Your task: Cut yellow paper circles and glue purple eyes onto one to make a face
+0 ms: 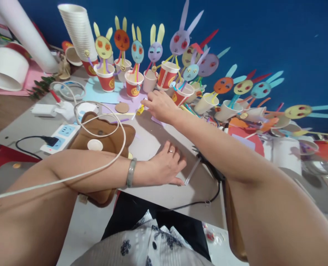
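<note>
My right hand [161,106] reaches to the far side of the table, its fingertips closed together at a small yellow piece [141,109]. What the piece is made of is too small to tell. Nearer to me, my left hand [168,164], with a ring and a bangle, rests over the tabletop with its fingers apart. Its thumb lies close to a clear glue stick [192,171], which runs to a black glue gun [210,166] partly hidden by my right forearm. A round brown cardboard disc [122,107] lies left of my right hand.
Several paper cups with paper rabbit figures, such as a red cup [134,84], line the blue wall. Stacked white cups [76,31] stand at the left. A white cable [123,136] loops over a brown cushion [97,129] beside a power strip [61,138].
</note>
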`<state>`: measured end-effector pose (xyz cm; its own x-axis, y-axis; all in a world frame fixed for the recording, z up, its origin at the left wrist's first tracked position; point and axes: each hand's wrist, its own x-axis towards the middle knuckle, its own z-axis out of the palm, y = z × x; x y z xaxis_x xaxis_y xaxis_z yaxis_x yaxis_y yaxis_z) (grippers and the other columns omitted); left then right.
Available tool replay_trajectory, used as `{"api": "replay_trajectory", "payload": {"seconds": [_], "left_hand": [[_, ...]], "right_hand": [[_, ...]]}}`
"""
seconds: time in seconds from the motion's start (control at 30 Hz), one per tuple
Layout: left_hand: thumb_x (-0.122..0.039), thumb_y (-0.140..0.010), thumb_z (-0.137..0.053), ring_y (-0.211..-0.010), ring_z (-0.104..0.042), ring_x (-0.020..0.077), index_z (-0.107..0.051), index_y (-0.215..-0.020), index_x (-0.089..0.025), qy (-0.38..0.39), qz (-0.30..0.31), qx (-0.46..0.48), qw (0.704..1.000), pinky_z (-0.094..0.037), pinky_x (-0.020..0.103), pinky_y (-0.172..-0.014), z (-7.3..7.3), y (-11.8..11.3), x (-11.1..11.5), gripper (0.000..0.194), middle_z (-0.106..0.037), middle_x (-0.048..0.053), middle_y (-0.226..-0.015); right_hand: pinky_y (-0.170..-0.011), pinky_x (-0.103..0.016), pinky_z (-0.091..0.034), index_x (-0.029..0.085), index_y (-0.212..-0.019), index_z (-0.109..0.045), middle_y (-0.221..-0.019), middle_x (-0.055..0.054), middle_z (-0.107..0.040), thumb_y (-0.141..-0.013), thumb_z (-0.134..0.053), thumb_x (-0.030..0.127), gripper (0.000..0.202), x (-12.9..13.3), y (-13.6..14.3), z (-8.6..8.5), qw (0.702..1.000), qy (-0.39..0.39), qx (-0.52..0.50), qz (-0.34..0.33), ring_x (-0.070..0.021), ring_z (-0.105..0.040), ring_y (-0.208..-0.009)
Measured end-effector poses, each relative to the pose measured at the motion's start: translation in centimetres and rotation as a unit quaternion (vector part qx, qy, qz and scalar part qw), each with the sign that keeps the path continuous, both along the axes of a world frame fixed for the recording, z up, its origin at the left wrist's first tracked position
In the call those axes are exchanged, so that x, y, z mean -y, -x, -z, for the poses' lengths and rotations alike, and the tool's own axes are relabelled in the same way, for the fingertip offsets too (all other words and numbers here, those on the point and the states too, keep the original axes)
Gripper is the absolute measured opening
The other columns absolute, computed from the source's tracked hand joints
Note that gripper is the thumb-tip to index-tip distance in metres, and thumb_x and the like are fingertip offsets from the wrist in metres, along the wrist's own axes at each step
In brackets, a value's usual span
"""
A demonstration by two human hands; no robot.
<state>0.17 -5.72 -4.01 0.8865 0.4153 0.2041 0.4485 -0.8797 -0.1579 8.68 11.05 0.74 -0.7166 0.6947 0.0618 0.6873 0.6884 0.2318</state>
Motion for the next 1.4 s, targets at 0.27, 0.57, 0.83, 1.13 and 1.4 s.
{"api": "replay_trajectory", "payload": {"seconds": [0.27, 0.57, 0.83, 1.13, 1.4], "left_hand": [[-0.074, -0.092, -0.043, -0.118, -0.060, 0.0457, -0.062, -0.131, -0.008, 0.004, 0.015, 0.010, 1.000, -0.036, 0.057, -0.101, 0.2, -0.1, -0.2, 0.079, -0.067, 0.027, -0.125], [-0.068, -0.093, -0.049, -0.121, -0.059, 0.0423, -0.064, -0.123, -0.007, 0.046, 0.031, 0.006, 0.998, -0.039, 0.052, -0.101, -0.8, 0.1, -0.6, 0.070, -0.070, 0.024, -0.118], [-0.065, -0.096, -0.047, -0.121, -0.056, 0.0365, -0.067, -0.116, -0.008, 0.106, 0.044, 0.084, 0.990, -0.039, 0.048, -0.099, -1.0, 0.2, -2.2, 0.063, -0.066, 0.023, -0.122], [-0.055, -0.082, -0.072, -0.092, -0.065, 0.0183, -0.068, -0.097, -0.014, 0.499, -0.041, 0.334, 0.799, -0.049, 0.033, -0.087, -3.7, 0.4, -5.3, 0.044, -0.072, 0.007, -0.099], [-0.038, -0.097, -0.054, -0.089, -0.066, 0.0205, -0.068, -0.093, -0.013, 0.379, -0.068, 0.204, 0.900, -0.049, 0.035, -0.083, -5.0, 0.8, -4.6, 0.029, -0.072, 0.008, -0.095]], "right_hand": [[-0.086, -0.044, -0.035, 0.011, -0.103, -0.072, -0.111, -0.020, -0.068, -0.095, -0.043, 0.011, 0.030, -1.4, 0.6, 1.0, 0.999, 0.012, 0.025, -0.042, -0.0297, -0.055, -0.103], [-0.060, -0.032, -0.046, 0.023, -0.098, -0.064, -0.083, -0.003, -0.068, -0.079, -0.070, 0.042, 0.028, 6.0, -5.6, -0.7, 0.798, 0.213, -0.531, 0.188, -0.0168, -0.059, -0.067], [-0.051, -0.026, -0.044, 0.030, -0.107, -0.066, -0.079, 0.003, -0.067, -0.069, -0.072, 0.028, 0.039, 14.6, -9.7, -2.6, 0.537, 0.310, -0.737, 0.268, -0.0106, -0.053, -0.055], [-0.050, -0.025, -0.045, 0.032, -0.106, -0.064, -0.080, 0.004, -0.069, -0.073, -0.072, 0.027, 0.034, 15.0, -10.1, -1.2, 0.523, 0.341, -0.749, 0.223, -0.0111, -0.055, -0.056], [-0.056, -0.031, -0.054, 0.030, -0.110, -0.060, -0.084, 0.001, -0.070, -0.081, -0.075, 0.031, 0.033, 15.4, -11.0, -0.5, 0.620, 0.261, -0.705, 0.224, -0.0148, -0.060, -0.059]]}}
